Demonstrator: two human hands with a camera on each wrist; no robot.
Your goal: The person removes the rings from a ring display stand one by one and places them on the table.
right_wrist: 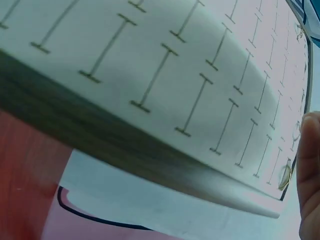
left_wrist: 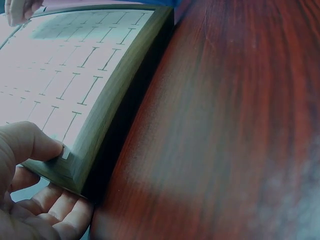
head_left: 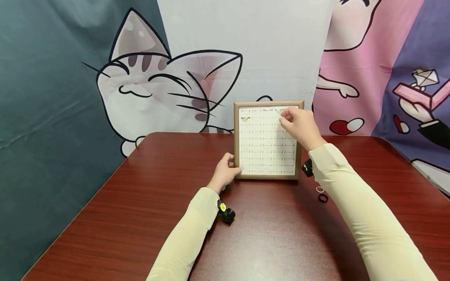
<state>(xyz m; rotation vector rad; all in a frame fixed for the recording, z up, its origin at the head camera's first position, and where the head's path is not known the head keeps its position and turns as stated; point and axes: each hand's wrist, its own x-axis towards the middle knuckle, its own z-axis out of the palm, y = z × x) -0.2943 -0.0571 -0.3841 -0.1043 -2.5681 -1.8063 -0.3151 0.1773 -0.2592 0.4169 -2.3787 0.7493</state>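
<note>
Ring board [head_left: 268, 138] clasped at its lower left corner, right grip [head_left: 302, 123] near the top right

The left grip [head_left: 224, 171] is wrapped on that corner, thumb across the front of the wooden frame [head_left: 268, 177] and the other fingers round its edge. From there the board stands up off the tabletop [head_left: 168, 164], its white slotted panel [head_left: 268, 155] reaching upward and rightward of that grip. The right grip has thumb and forefinger drawn close together; I cannot tell whether they pinch anything. Just beside that grip, a gold ring [right_wrist: 285, 176] shows by the panel's corner. To its left, small rings [head_left: 268, 110] sit along the top row, too fine to count, and another gold ring [head_left: 245, 118] sits in the second row, above the left grip. Below the right grip and nearer the person, a pale ring [head_left: 320, 192] and a dark ring [head_left: 323, 201] lie on the tabletop near each other, beside the right sleeve [head_left: 355, 199]. Behind both grips hangs a backdrop [head_left: 281, 47] with a large cartoon cat [head_left: 151, 109] to the upper left of them
</note>
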